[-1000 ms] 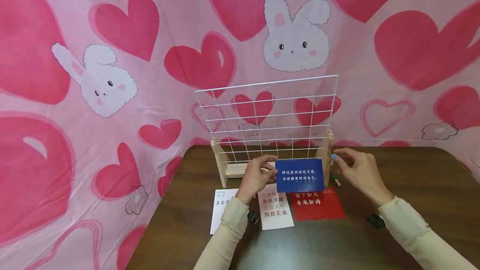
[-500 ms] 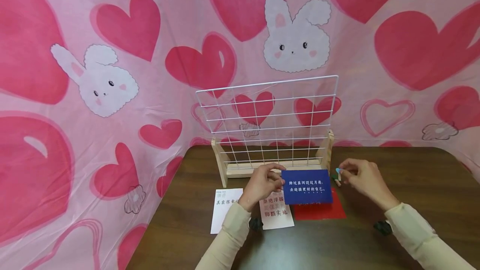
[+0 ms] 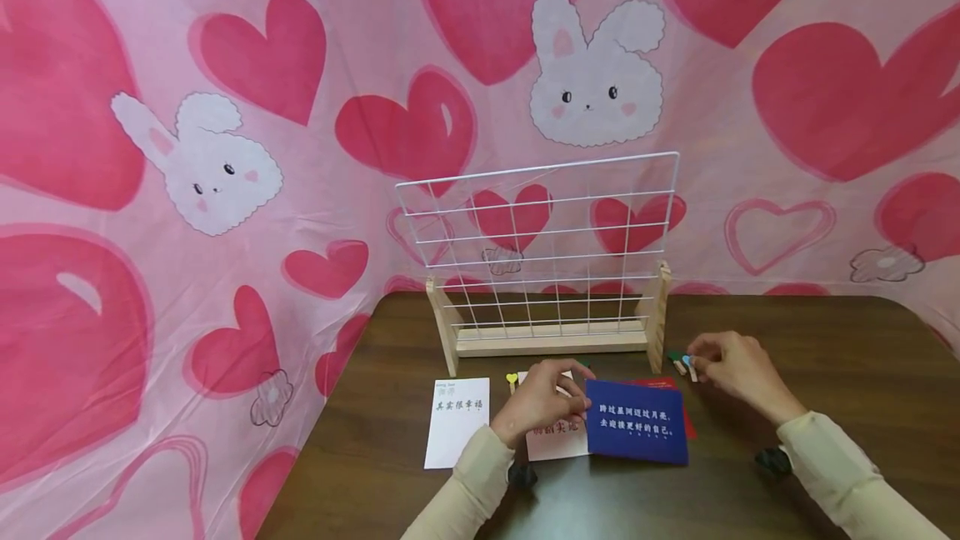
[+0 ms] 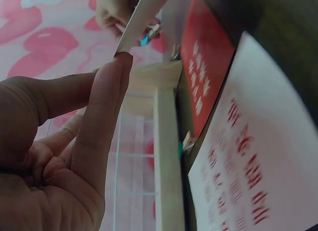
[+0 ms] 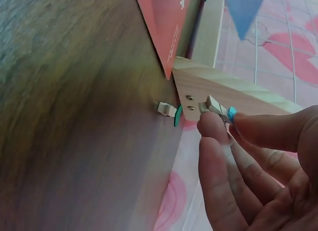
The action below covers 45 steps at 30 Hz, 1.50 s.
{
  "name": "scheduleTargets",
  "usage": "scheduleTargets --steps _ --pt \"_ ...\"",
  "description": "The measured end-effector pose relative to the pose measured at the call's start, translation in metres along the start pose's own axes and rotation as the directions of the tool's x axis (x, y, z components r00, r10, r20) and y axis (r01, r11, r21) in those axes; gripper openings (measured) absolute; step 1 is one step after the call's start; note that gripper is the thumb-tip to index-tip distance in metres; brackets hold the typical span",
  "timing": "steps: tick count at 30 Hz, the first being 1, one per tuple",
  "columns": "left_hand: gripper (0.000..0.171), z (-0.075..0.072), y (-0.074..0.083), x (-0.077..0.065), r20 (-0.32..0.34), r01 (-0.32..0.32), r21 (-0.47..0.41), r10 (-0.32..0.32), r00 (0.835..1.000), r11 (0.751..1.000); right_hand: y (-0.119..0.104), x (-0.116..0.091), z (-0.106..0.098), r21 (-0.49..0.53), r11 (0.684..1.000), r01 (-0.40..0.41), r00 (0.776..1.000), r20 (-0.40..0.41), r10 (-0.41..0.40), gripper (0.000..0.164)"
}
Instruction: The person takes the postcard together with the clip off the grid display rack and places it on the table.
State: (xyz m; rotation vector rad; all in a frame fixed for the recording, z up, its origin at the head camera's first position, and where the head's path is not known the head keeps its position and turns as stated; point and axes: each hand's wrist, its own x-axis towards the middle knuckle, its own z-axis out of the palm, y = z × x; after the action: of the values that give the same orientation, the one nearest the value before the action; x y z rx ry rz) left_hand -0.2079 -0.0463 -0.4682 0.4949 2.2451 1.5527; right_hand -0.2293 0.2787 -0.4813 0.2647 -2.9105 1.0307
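In the head view my left hand [image 3: 543, 401] pinches the left edge of a blue card [image 3: 637, 422] with white writing, tilted above the table. The card hides most of a red card [image 4: 206, 67], which lies beneath it beside a white card with red writing [image 4: 253, 156]. Over to the right, my right hand [image 3: 738, 372] pinches a small wooden clothespin [image 5: 214, 106] with a blue decoration between thumb and fingers. Near those fingertips a clothespin with a green decoration [image 5: 168, 110] lies on the table.
A white wire grid in a wooden stand [image 3: 551, 344] is behind the cards. Another white card [image 3: 457, 423] lies at the left, near a yellow heart clothespin [image 3: 512, 381]. A pink heart-patterned cloth [image 3: 315, 190] hangs behind the brown table [image 3: 840, 373].
My left hand has brought the blue card down and toward me, away from the grid. My right hand has moved lower and slightly right, still pinching the clothespin.
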Motion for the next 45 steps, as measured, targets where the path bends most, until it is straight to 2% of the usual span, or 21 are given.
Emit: scheduleTargets --steps 5,10,17,20,27,39,45 --pt "0.031 0.011 -0.005 -0.004 0.023 0.040 -0.016 -0.040 0.999 0.999 0.005 0.000 0.001 0.022 0.998 -0.064 0.995 0.080 0.062 0.016" --pt "0.030 0.018 -0.010 -0.009 0.035 0.041 0.003 -0.041 0.999 0.999 0.010 0.001 0.003 0.031 0.994 -0.109 0.987 0.121 0.104 0.013" --pt "0.026 0.027 -0.013 -0.017 0.021 0.054 0.082 -0.056 0.998 0.995 0.015 0.003 0.006 0.042 0.995 -0.094 0.989 0.121 0.088 0.009" --pt "0.023 0.033 -0.013 -0.020 0.014 0.068 0.089 -0.070 0.997 0.994 0.018 0.003 0.007 0.052 0.995 -0.088 0.989 0.122 0.081 0.009" --pt "0.014 0.044 -0.015 -0.027 -0.001 0.050 0.252 -0.052 0.999 0.966 0.021 0.005 0.008 0.066 0.994 -0.086 0.988 0.136 0.076 0.012" --pt "0.011 0.049 -0.023 -0.029 0.014 0.075 0.332 -0.085 0.996 0.940 0.023 0.008 0.011 0.068 0.991 -0.112 0.982 0.158 0.100 0.014" --pt "0.011 0.050 -0.023 -0.030 -0.002 0.061 0.397 -0.066 0.998 0.916 0.023 0.008 0.012 0.078 0.990 -0.116 0.982 0.159 0.102 0.016"
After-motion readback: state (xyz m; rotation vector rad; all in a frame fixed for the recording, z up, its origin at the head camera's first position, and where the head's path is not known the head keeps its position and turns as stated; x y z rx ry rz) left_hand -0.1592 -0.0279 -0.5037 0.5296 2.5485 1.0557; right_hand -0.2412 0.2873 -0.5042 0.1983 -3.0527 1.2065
